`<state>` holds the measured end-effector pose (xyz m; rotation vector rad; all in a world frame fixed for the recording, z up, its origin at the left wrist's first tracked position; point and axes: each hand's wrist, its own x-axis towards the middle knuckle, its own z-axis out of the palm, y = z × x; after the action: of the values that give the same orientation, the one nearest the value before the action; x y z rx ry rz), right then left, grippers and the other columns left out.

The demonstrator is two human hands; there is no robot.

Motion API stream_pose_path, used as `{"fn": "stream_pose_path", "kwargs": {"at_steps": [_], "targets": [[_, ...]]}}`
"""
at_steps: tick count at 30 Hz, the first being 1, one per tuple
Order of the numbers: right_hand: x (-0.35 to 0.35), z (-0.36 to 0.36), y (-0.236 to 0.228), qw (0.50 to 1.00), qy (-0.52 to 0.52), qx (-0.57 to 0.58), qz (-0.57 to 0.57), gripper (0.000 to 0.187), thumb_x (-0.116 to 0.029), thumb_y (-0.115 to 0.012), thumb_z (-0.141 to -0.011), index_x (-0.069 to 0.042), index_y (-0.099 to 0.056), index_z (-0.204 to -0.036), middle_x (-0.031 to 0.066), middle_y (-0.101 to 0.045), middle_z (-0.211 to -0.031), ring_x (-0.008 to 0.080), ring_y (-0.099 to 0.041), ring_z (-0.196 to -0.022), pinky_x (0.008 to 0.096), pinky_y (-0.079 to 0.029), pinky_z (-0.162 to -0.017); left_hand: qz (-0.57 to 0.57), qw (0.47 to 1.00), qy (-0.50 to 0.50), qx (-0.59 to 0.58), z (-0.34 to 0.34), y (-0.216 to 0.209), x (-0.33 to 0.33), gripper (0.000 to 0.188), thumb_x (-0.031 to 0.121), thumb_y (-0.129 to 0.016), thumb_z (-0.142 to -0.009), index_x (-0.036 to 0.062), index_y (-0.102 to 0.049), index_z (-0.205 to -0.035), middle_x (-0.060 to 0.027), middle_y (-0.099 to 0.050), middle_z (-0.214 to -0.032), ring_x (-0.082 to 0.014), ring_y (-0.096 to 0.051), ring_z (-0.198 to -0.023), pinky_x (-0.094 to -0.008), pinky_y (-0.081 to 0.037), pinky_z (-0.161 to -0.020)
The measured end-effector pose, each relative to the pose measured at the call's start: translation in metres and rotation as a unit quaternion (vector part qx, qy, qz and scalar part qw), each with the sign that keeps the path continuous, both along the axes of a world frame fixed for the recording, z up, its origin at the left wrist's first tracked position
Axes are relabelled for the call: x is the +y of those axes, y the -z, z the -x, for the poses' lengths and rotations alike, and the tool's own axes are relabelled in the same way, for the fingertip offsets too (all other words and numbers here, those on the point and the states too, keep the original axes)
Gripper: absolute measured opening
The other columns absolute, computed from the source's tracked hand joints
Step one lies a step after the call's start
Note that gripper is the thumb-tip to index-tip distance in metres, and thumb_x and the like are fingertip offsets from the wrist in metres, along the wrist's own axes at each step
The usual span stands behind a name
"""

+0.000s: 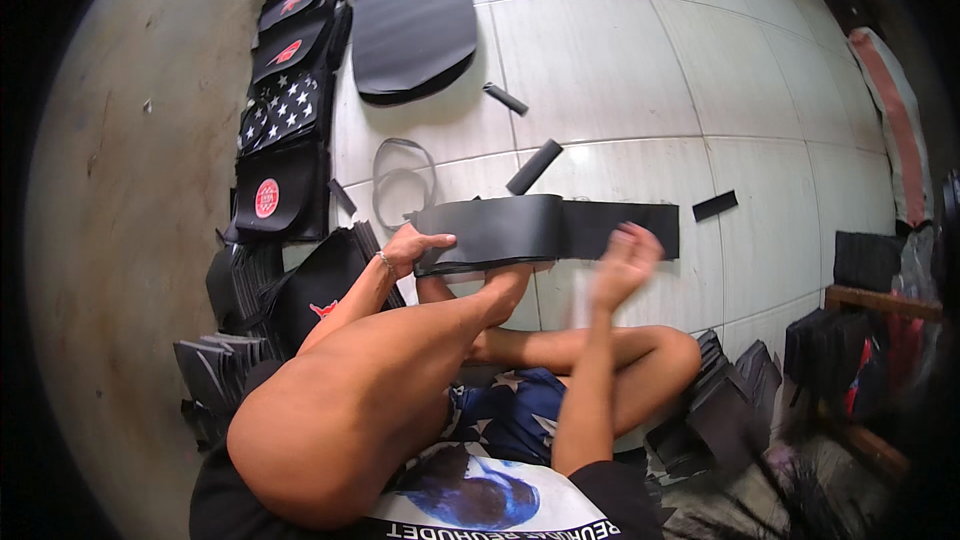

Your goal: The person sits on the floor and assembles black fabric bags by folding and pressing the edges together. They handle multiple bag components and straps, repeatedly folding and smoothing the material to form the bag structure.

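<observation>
Across my foot lies a stack of long black strips (490,230), smooth and flexible like leatherette. My left hand (408,248) grips its left end, thumb on top and the other fingers hidden underneath. A flat black strip (620,229) extends from beneath the stack to the right over the tiles. Above that strip's right part is my right hand (628,265), slightly blurred, its fingers loosely bent and apart with nothing visible in them. Whether it touches the strip is unclear. A thin grey looped band (404,144) rests on the floor beyond my left hand.
Small black offcuts (535,167) are scattered on the white tiled floor (600,60). Piles of black printed flaps (283,190) line the left wall. A rounded black stack (415,30) lies at the far left. More black pieces (725,405) and a wooden shelf (880,302) are at right.
</observation>
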<state>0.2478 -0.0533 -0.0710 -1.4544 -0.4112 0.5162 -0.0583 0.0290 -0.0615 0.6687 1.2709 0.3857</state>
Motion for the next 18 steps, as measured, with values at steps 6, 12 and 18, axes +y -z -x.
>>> {"fn": "stream_pose_path", "kwargs": {"at_steps": [6, 12, 18], "targets": [[0.020, 0.096, -0.003, 0.776, -0.410, -0.439, 0.193, 0.050, -0.034, -0.066, -0.085, -0.007, -0.062, -0.126, 0.0145, -0.048, -0.143, 0.0265, -0.037, -0.139, 0.0528, -0.014, -0.117, -0.044, 0.999, 0.001, 0.005, -0.011, 0.006, -0.003, 0.046, 0.007, -0.084, -0.072, 0.0014, -0.064, -0.113, -0.0056, -0.068, -0.105, -0.0156, -0.064, -0.092, -0.0301, -0.052, -0.083], [0.022, 0.096, 0.002, 0.804, -0.379, -0.431, 0.154, 0.029, -0.010, -0.059, -0.087, -0.007, -0.068, -0.114, 0.0094, -0.059, -0.133, 0.0290, -0.051, -0.127, 0.0490, -0.028, -0.113, -0.018, 1.000, 0.020, 0.014, -0.010, 0.004, 0.003, 0.043, 0.008, -0.084, -0.071, 0.0002, -0.066, -0.109, -0.0071, -0.070, -0.100, -0.0163, -0.066, -0.089, -0.0315, -0.053, -0.083], [0.029, 0.051, -0.016, 0.948, -0.262, -0.162, 0.077, 0.030, 0.000, -0.058, -0.088, -0.003, -0.066, -0.117, 0.0169, -0.066, -0.119, 0.0285, -0.065, -0.108, 0.0354, -0.048, -0.096, -0.006, 1.000, -0.003, 0.027, 0.008, -0.012, -0.001, 0.043, 0.006, -0.082, -0.073, -0.0004, -0.065, -0.112, -0.0079, -0.069, -0.103, -0.0173, -0.066, -0.094, -0.0328, -0.052, -0.088]]}}
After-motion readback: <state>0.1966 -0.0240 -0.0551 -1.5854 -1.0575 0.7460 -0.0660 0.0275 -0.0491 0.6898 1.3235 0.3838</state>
